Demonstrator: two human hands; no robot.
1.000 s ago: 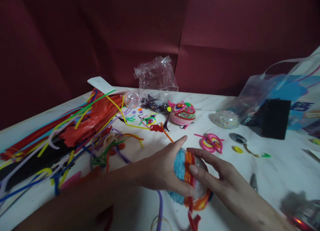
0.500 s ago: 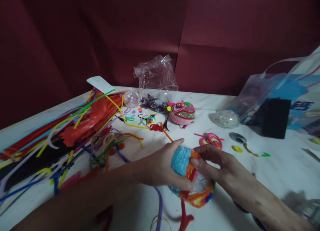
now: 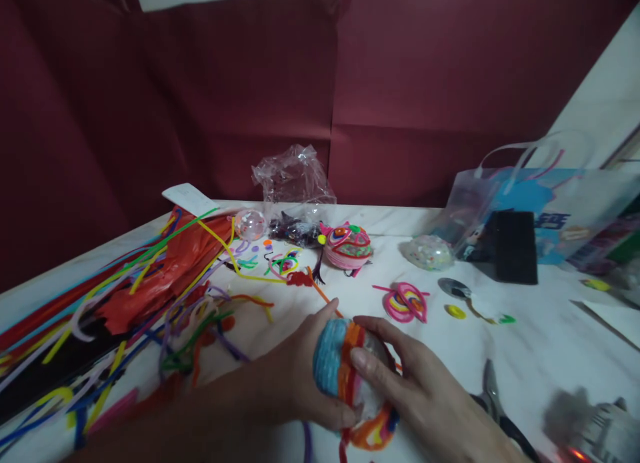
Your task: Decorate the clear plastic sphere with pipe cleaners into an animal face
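Observation:
Both my hands hold a ball (image 3: 334,363) wrapped in blue, orange and red pipe cleaners, low over the white table (image 3: 530,343). My left hand (image 3: 295,376) cups its blue left side, thumb along the top. My right hand (image 3: 415,383) grips the clear right side, fingers pressing on the orange band. A coiled orange-and-red pipe cleaner tail (image 3: 370,433) hangs under the ball.
A pile of loose pipe cleaners (image 3: 135,296) and red plastic covers the table's left. A finished wrapped ball (image 3: 347,247), a clear plastic bag (image 3: 293,183), clear balls (image 3: 430,252), a pink spiral (image 3: 403,301), pliers (image 3: 495,396) and a printed bag (image 3: 540,216) lie beyond and right.
The view has tilted up and my hands with the ball now sit lower and further left in it. The ball has been turned a little; both hands keep their hold.

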